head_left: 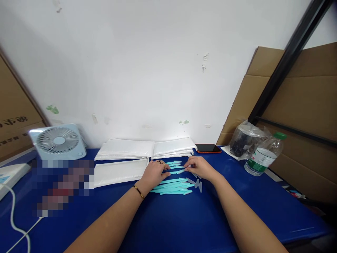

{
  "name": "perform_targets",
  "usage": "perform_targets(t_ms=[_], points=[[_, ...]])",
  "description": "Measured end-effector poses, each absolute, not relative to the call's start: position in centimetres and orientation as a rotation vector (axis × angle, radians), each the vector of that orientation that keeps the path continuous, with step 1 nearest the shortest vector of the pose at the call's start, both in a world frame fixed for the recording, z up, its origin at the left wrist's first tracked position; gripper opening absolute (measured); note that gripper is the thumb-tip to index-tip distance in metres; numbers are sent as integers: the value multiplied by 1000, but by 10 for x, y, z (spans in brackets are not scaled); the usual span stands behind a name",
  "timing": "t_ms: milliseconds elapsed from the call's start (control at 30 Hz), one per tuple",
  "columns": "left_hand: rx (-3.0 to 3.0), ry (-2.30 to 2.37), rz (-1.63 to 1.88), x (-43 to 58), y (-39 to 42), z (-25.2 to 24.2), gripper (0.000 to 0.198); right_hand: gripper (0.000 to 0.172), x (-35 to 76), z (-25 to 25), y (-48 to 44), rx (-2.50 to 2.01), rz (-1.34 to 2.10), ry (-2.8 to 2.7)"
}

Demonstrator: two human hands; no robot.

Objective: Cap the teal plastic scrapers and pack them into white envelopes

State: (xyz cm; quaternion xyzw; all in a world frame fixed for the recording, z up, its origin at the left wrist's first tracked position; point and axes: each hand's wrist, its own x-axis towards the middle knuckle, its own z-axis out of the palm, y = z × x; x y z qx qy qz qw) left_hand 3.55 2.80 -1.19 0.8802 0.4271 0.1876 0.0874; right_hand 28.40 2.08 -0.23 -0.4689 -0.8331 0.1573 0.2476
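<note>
My left hand (154, 173), with a ring and a bracelet, is closed on the handle end of a teal eyebrow razor (176, 172). At that razor's other end, the fingers of my right hand (199, 166) are pinched together around what looks like a translucent blade cap, mostly hidden by the fingertips. Just beyond lie several more teal razors (174, 162), side by side. Nearer to me is a loose pile of teal razors (172, 189). Several translucent caps (200, 186) are scattered at the pile's right, below my right hand.
White padded envelopes (118, 173) lie left of and behind the razors. A phone (209, 148), a bagged dark container (240, 142) and a water bottle (264, 156) stand or lie to the right. At left are a small fan (60, 140) and a white cable (13, 207).
</note>
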Motion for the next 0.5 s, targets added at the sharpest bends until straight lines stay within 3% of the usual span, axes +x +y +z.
perform_targets(t_ms=[100, 233, 367, 500], points=[[2543, 1148, 500, 33, 23, -9, 21, 13, 296, 7, 13, -1281, 576, -2324], [2528, 1122, 398, 34, 22, -10, 11, 14, 299, 7, 9, -1325, 679, -2449], [2532, 1233, 450, 34, 26, -14, 11, 3, 297, 1, 15, -1411, 548, -2446], [2530, 1265, 460, 32, 30, -16, 11, 5, 293, -4, 21, -1467, 435, -2368]])
